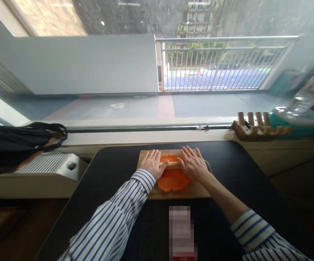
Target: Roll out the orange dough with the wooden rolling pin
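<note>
Left hand [153,163] and right hand [193,164] press flat, fingers spread, on a rolling pin [173,165] (mostly hidden) to flatten orange dough [172,179] on the board [197,190].

the counter [113,170] is dark and matt, with a faint fine grain. on it lies a pale wooden board [178,192], smooth and unvarnished in look. the orange dough [173,180] on the board is soft, matt and smooth. the rolling pin [173,165] is light wood. striped woven cloth sleeves [113,224] cover the arms. the railing [214,61] outside is dull grey metal.
</note>
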The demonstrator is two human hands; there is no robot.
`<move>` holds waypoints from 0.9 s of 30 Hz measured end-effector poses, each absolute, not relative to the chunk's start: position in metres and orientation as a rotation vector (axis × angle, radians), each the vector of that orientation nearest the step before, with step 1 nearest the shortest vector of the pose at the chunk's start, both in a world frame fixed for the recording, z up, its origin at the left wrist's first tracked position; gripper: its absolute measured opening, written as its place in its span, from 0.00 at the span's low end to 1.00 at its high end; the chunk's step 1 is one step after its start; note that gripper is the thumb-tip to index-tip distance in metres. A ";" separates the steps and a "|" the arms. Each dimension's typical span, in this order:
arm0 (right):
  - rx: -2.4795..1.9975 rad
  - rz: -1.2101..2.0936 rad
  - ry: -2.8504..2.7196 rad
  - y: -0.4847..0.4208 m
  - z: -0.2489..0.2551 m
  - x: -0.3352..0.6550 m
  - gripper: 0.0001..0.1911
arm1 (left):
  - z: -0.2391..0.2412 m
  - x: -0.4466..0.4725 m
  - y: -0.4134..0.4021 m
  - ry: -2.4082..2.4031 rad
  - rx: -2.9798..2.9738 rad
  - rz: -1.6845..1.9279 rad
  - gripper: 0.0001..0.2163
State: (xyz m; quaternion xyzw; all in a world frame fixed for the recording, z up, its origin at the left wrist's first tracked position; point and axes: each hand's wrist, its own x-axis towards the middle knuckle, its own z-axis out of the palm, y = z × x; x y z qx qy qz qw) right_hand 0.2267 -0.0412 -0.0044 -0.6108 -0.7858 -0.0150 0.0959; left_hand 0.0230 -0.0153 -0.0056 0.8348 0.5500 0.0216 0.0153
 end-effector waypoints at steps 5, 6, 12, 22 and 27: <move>-1.727 -0.086 -2.350 -0.067 -0.007 0.228 0.29 | -0.015 0.015 -0.046 1.686 2.677 0.207 0.33; -1.705 -0.088 -2.355 -0.073 -0.009 0.229 0.29 | -0.017 0.014 -0.053 1.668 2.700 0.252 0.34; -1.571 -0.113 -2.362 -0.100 -0.018 0.236 0.29 | -0.028 0.007 -0.087 1.612 2.820 0.458 0.36; -1.347 0.002 -2.463 -0.099 -0.014 0.255 0.17 | -0.018 -0.028 -0.096 1.629 2.727 0.386 0.16; -1.186 0.017 -2.543 -0.091 -0.002 0.253 0.13 | -0.010 -0.036 -0.102 1.644 2.686 0.366 0.13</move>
